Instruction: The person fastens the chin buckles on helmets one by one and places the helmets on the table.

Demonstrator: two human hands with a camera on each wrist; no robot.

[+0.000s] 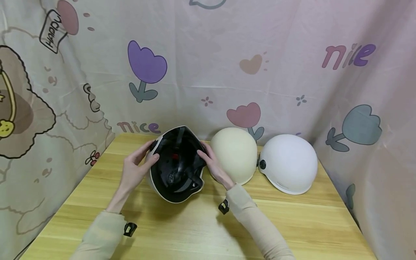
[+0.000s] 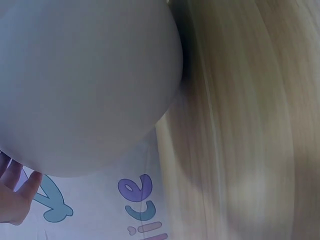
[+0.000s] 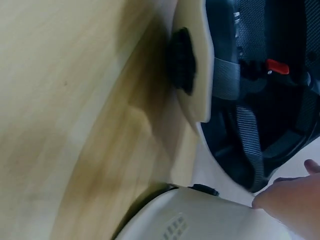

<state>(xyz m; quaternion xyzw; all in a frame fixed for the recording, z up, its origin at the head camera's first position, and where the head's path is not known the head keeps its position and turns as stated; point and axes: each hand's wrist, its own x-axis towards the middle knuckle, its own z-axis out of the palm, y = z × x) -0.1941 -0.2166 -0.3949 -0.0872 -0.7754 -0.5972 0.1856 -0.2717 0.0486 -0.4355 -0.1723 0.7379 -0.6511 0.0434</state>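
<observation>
Both hands hold a pale-shelled helmet (image 1: 177, 169) up over the left part of the table, its black padded inside turned toward the head camera. On the left rim, the left hand (image 1: 136, 164) grips with its thumb at the opening and its fingers along the outer shell. The right hand (image 1: 212, 162) grips the opposite rim, thumb over the edge. Inside show dark straps and a red buckle tab (image 3: 277, 66). The smooth outer shell fills much of the left wrist view, with the left hand's fingers (image 2: 31, 186) at its edge.
A cream helmet (image 1: 234, 155) stands just right of the right hand, dome up. Beside it is a white helmet (image 1: 289, 162) with a black round side knob. The wooden table (image 1: 188, 234) meets a printed cloth backdrop (image 1: 201, 72) behind and at both sides.
</observation>
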